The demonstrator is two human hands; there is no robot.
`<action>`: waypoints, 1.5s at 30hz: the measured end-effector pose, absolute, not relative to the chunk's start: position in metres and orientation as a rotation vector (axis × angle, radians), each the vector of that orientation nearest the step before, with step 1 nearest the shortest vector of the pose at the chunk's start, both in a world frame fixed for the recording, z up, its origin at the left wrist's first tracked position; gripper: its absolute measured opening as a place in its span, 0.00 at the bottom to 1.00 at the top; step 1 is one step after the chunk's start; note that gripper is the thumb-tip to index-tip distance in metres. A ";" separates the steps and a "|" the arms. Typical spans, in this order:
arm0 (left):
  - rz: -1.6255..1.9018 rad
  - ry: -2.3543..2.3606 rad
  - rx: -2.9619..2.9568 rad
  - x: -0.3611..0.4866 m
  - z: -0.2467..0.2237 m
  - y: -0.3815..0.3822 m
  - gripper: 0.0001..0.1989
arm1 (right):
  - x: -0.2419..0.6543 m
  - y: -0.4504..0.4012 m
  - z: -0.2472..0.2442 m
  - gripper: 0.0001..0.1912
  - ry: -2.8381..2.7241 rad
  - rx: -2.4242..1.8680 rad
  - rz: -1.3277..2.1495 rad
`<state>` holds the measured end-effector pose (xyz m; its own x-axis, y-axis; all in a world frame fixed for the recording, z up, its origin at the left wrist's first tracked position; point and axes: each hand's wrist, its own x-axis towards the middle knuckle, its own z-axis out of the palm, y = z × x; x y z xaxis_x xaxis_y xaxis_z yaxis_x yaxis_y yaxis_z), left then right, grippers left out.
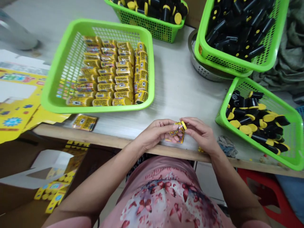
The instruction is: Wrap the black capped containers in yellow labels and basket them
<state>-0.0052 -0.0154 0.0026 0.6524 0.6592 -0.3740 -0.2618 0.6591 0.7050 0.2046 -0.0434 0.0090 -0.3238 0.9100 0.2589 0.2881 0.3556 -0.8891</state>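
Observation:
My left hand (pixel 160 131) is closed round a small capped tube (pixel 177 129) with a yellow printed label and a yellow cap. The tube tilts, its cap end toward my right hand (pixel 201 133). Fingers and thumb of that hand close in on the cap end and appear to touch it. Just under my hands, a flat yellow printed piece (pixel 180 139) lies partly hidden near the table's front edge. A stack of yellow printed labels (pixel 85 122) lies farther left on the table.
A green basket (pixel 99 109) holds rows of yellow-labelled tubes. Another green basket (pixel 268 160) at right holds black tubes with yellow caps. More baskets (pixel 152 30) stand behind, one (pixel 237 68) over a metal colander (pixel 201 69). A grey cloth scrap (pixel 227 146) lies near the wooden edge.

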 end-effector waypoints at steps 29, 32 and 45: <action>0.636 0.578 0.542 0.002 0.002 -0.017 0.16 | 0.172 -0.052 0.002 0.36 -2.049 -1.124 0.178; 0.643 0.599 0.541 0.001 0.002 -0.018 0.16 | 0.172 -0.052 0.004 0.36 -2.060 -1.116 0.199; 0.916 0.976 0.679 0.008 0.008 -0.022 0.19 | 0.167 -0.053 -0.004 0.35 -2.219 -1.097 0.179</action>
